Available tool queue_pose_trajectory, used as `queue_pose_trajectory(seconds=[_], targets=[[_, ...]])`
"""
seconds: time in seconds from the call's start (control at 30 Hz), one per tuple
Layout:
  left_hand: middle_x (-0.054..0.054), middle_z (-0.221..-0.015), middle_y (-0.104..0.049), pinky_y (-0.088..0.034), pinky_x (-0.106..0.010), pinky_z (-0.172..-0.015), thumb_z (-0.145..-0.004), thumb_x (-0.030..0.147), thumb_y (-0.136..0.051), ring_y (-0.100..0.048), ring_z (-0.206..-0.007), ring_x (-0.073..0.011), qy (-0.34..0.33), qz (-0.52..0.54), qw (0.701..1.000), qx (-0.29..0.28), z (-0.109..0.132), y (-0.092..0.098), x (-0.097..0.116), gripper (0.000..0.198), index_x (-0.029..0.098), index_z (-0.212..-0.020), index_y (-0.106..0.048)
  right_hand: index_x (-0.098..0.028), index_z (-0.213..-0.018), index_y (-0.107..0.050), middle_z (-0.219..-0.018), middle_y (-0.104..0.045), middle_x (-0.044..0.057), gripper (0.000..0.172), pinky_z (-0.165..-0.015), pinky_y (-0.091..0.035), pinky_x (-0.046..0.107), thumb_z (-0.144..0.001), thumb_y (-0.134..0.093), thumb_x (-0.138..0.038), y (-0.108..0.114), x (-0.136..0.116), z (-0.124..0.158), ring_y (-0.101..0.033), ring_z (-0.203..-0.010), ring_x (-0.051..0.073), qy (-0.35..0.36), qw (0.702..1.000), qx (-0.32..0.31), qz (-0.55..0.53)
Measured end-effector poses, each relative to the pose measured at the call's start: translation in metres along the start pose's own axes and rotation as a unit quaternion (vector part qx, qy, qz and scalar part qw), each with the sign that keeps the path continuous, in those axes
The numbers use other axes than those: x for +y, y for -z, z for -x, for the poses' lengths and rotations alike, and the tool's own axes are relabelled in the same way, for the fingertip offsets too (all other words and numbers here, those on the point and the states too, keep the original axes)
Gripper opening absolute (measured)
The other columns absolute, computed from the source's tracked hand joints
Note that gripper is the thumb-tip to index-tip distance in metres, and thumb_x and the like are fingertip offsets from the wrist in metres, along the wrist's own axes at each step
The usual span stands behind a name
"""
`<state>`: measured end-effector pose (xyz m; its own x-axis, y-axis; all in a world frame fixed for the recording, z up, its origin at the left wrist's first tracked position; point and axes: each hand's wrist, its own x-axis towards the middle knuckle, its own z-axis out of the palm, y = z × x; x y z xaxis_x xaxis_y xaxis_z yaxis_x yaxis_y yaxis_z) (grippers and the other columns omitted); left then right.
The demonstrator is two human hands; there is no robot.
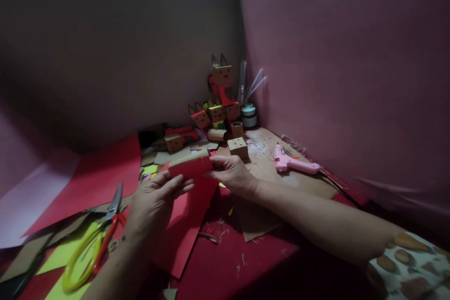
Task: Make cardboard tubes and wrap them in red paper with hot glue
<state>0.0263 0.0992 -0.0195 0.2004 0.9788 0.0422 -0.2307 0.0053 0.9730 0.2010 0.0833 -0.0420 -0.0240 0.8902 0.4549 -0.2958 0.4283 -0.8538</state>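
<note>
Between my two hands is a small folded piece of cardboard (191,163) with a red front face and a bare brown upper edge. My left hand (154,197) pinches its left end, thumb in front. The right end is gripped by my right hand (230,173), thumb and fingers closed on it. Beneath the hands lies a sheet of red paper (186,225). Just beyond my right hand sits a small cardboard box (238,147) with marks drawn on it. Fingers cover parts of the held piece.
Scissors (101,239) with yellow and red handles lie at left on paper sheets. A pink glue gun (295,164) with a black cord rests at right. Cardboard animal figures (222,77) and a lidded jar (249,116) stand at the back corner, near the pink wall (351,79).
</note>
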Motion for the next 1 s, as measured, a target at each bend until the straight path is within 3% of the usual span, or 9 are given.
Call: queue_pose_trajectory(seconds=[0.23,0.4,0.57,0.73,1.0], targets=[[-0.008,-0.09,-0.077,-0.059,-0.023,-0.067,-0.069,0.027,-0.081,-0.072,-0.075,-0.0181,-0.074,-0.052,0.995,-0.041,0.01,-0.007,-0.006,0.033,0.014,-0.098,-0.075,-0.016,-0.08,-0.076,-0.075,-0.072,0.001,0.025,-0.077,-0.053,0.033,-0.056,-0.082,-0.021,0.002,-0.01,0.001,-0.065,-0.069,0.014,-0.083,0.994,0.028,-0.067],[-0.008,-0.08,-0.077,-0.059,-0.023,-0.067,-0.07,0.024,-0.08,-0.072,-0.07,-0.0175,-0.079,-0.072,0.994,-0.011,0.014,-0.01,-0.005,0.023,0.013,-0.091,-0.077,-0.013,-0.084,-0.074,-0.074,-0.072,0.002,0.032,-0.078,-0.053,0.035,-0.054,-0.081,-0.014,0.004,-0.009,0.0,-0.067,-0.067,0.015,-0.142,0.982,0.003,-0.125],[-0.006,-0.076,-0.077,-0.058,-0.023,-0.07,-0.07,0.022,-0.079,-0.071,-0.069,-0.0162,-0.082,-0.085,0.993,0.006,0.014,-0.008,-0.004,0.02,0.014,-0.088,-0.078,-0.015,-0.089,-0.074,-0.083,-0.073,0.004,0.037,-0.079,-0.052,0.032,-0.053,-0.08,-0.009,0.007,-0.005,-0.001,-0.067,-0.076,0.016,-0.116,0.987,-0.028,-0.105],[-0.009,-0.081,-0.077,-0.059,-0.026,-0.072,-0.074,0.028,-0.077,-0.073,-0.074,-0.0196,-0.058,-0.082,0.995,-0.025,0.012,-0.003,-0.008,0.026,0.012,-0.095,-0.076,-0.014,-0.087,-0.076,-0.071,-0.072,0.002,0.027,-0.07,-0.052,0.03,-0.059,-0.078,-0.016,0.005,-0.006,0.002,-0.064,-0.063,0.013,-0.124,0.99,-0.005,-0.061],[-0.011,-0.093,-0.077,-0.06,-0.027,-0.067,-0.072,0.028,-0.078,-0.073,-0.079,-0.0221,-0.047,-0.035,0.997,-0.042,0.012,-0.004,-0.009,0.033,0.012,-0.1,-0.074,-0.018,-0.087,-0.077,-0.083,-0.075,0.004,0.022,-0.082,-0.052,0.033,-0.067,-0.077,-0.025,0.004,-0.003,0.006,-0.068,-0.076,0.016,-0.093,0.995,0.006,-0.042]])
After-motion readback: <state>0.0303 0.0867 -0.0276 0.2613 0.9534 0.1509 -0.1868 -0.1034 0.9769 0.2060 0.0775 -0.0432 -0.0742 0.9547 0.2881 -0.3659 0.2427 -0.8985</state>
